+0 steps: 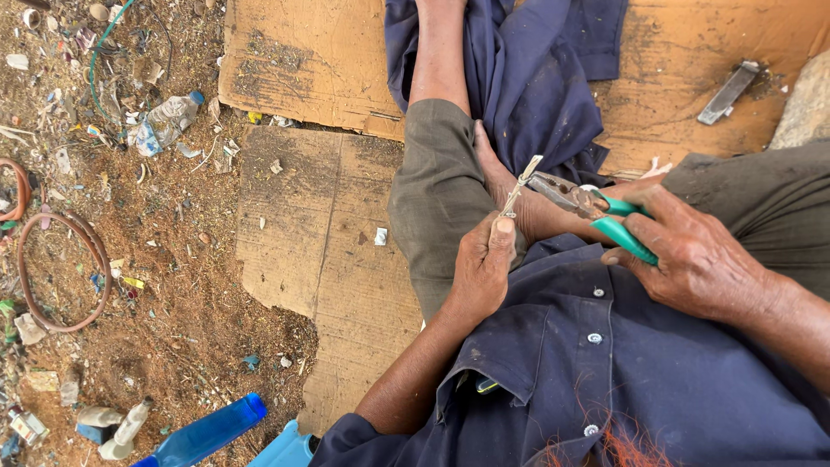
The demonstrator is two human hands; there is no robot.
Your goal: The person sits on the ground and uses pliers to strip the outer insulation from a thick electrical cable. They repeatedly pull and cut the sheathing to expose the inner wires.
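The left hand (478, 264) pinches a thin pale metal strip (521, 186) between thumb and fingers, holding it upright above the lap. The right hand (692, 251) is wrapped tight around the green plastic handles of a pair of steel pliers (579, 201), whose nose meets the strip near its upper part; whether the jaws grip it fully is hard to tell. Both hands work over a dark blue cloth garment (588, 363) with small white buttons, spread across the person's crossed legs in olive trousers. The person sits on flattened brown cardboard sheets (311, 207) laid over bare reddish dirt. A flat grey metal bar (728, 92) lies on the cardboard, well apart from the hands. On the littered ground to the left are a crushed clear plastic bottle (166, 121), a rusty wire hoop (62, 272) and a blue plastic bottle (203, 434).
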